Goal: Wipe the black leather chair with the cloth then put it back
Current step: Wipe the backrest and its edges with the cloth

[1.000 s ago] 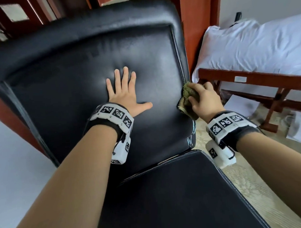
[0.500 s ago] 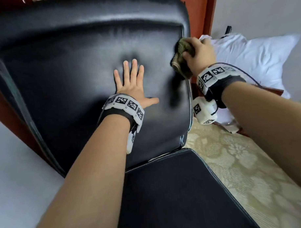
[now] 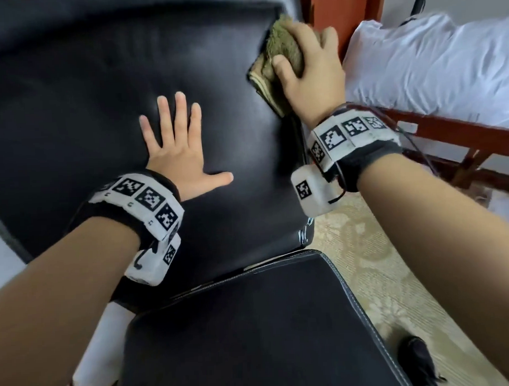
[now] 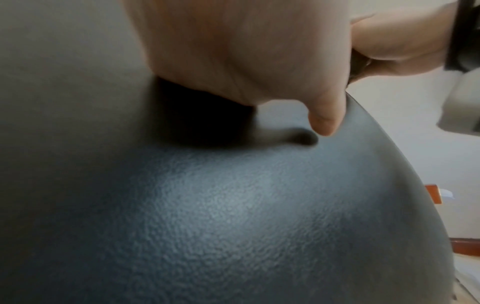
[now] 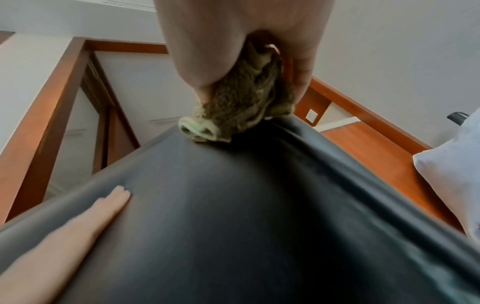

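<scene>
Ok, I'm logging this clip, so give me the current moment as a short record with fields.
left hand: fingers spread, flat on the chair backrest
right hand: grips the cloth
cloth: olive green, bunched, pressed on the backrest's upper right edge
chair seat: black, nothing on it
beside chair: white pillow on a wooden frame
floor: patterned carpet

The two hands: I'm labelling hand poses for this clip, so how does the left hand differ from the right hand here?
The left hand lies flat with fingers spread; the right hand is curled. The left hand holds nothing, while the right hand grips the green cloth. The left hand presses mid-backrest of the black leather chair; the right hand works at its right edge. Both meet the chair's backrest and wear marker wristbands.
</scene>
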{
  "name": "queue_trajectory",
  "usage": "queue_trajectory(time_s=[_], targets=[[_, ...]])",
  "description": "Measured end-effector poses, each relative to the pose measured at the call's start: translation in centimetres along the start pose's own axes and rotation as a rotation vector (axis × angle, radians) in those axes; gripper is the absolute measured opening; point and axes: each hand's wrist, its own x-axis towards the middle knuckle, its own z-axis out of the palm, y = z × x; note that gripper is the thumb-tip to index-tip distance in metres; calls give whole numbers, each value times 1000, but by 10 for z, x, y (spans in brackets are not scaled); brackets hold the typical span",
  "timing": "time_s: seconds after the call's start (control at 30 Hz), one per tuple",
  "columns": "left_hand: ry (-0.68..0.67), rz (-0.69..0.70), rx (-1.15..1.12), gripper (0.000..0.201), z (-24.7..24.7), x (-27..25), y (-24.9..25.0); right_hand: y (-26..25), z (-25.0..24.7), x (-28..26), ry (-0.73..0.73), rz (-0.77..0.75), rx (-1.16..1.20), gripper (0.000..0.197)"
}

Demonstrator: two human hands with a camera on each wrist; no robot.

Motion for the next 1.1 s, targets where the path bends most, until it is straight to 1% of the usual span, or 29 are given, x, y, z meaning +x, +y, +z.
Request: queue_trajectory(time_s=[0.1, 0.2, 0.3, 0.4, 0.47, 0.5, 0.6, 0.63, 0.73, 0.8, 0.93, 1.1], targets=[[22, -1, 13, 126, 1, 0, 1, 12, 7, -10, -24, -18, 15, 50], [22, -12, 32, 125, 2, 1, 0, 14, 5, -15, -64, -58, -6, 47], [14, -15, 37, 125, 1, 0, 1, 13, 1, -30, -80, -87, -14, 44], [2, -23, 50, 125, 2, 1, 2, 18, -6, -48, -160, -78, -84, 43], [2, -28, 41, 125, 3, 2, 2, 19, -15, -49, -201, -78, -83, 41], [3, -29, 36, 125, 2, 3, 2, 17, -20, -45, -175, -89, -65, 41], [4, -39, 39, 122, 5, 5, 2, 5, -29, -22, -9, -104, 21, 44], [8, -39, 38, 121, 6, 5, 2, 1, -26, -14, 3, -98, 31, 46], [35, -31, 35, 121, 8, 6, 1, -5, -5, -11, -83, -52, -28, 51], [54, -23, 26, 122, 11, 6, 0, 0, 8, -26, -72, -6, -40, 50], [118, 12, 6, 123, 14, 7, 0, 18, 20, -76, -33, 42, -26, 46], [137, 17, 29, 126, 17, 8, -1, 44, 23, -123, -50, 117, -9, 46]])
